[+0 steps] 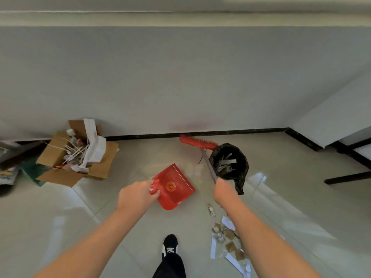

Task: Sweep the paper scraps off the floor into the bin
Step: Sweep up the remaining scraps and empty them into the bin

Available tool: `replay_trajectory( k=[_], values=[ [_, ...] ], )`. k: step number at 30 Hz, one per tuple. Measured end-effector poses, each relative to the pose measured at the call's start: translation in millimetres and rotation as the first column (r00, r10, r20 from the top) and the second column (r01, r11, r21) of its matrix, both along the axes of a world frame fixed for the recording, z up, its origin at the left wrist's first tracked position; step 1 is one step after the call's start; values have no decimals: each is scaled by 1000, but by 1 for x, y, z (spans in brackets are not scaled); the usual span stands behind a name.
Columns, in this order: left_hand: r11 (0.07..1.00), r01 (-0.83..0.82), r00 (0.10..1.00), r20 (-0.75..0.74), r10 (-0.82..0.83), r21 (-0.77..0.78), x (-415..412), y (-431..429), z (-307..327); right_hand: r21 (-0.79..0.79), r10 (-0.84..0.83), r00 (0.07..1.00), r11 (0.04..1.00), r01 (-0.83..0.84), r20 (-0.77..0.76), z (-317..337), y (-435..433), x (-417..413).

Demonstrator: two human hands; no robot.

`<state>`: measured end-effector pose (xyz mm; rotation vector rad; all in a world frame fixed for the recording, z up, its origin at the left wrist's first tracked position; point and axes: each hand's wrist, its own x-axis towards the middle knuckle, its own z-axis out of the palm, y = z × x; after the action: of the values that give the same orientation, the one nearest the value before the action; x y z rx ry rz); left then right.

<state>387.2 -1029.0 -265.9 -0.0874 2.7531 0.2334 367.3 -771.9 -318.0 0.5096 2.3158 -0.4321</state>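
Observation:
My left hand [136,194] grips the handle of a red dustpan [175,186], which hangs tilted above the floor tiles. My right hand [223,190] grips the grey handle of a broom; its red head [197,142] lies near the skirting board, behind the bin. The bin [229,162] is round, lined with a black bag, and holds some grey scraps. White and brown paper scraps [226,239] lie on the floor under my right forearm, partly hidden by it. A small white tube [210,210] lies just above them.
An open cardboard box [80,155] full of sticks and white packaging stands by the wall at left, with clutter [10,163] beside it. Black table legs [349,175] stand at right. My black-and-white shoe [170,244] is at the bottom centre.

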Motion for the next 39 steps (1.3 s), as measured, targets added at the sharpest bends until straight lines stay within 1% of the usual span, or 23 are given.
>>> replay_trajectory(
  k=[2,4,7,9,10,12,15,18,20,22,25,29,31,34,37,39],
  values=[
    [998,57,998,-2,-57,-27,-17,-2,-6,19,-16,1000,1000,16,1,-16,0,-21],
    [994,94,996,3,-94,-47,-29,-7,-14,10,-82,996,997,82,30,-31,4,-36],
    [991,122,992,26,-121,-62,-38,-16,-28,-25,-176,975,983,181,136,-50,10,-45],
    [994,98,995,19,-97,-48,-42,-24,-34,-88,-230,956,965,248,183,-60,10,-46],
    [997,75,997,14,-74,-32,-44,-29,-34,-120,-254,949,953,278,185,-65,11,-44],
    [1000,10,1000,9,-10,10,-44,-45,-33,-140,-256,953,950,279,162,-73,10,-36],
    [995,-76,997,4,76,63,-41,-74,-24,-123,-181,971,972,201,156,-78,11,-15],
    [988,-116,993,5,116,101,-38,-95,-9,-74,-10,992,997,20,129,-75,21,13],
    [988,-120,993,19,119,95,-37,-101,2,-83,76,990,994,-66,123,-71,39,38],
    [993,-103,995,5,103,58,-36,-99,10,-62,137,980,990,-129,142,-71,63,66],
    [997,-79,996,-29,79,-8,-29,-85,20,2,261,945,964,-267,199,-76,95,114],
    [996,-34,998,-48,30,-85,2,-54,34,105,408,850,880,-464,334,-68,130,180],
    [990,18,998,-50,-25,-140,20,-41,40,132,424,825,856,-500,373,-55,156,209],
    [971,134,989,-39,-145,-198,41,-20,45,172,437,814,832,-528,383,-36,205,249],
    [942,219,973,-8,-229,-256,54,8,49,191,419,811,830,-525,409,-14,258,286],
    [930,261,963,4,-270,-259,64,30,51,212,383,812,834,-509,441,-1,290,303]
  ],
)
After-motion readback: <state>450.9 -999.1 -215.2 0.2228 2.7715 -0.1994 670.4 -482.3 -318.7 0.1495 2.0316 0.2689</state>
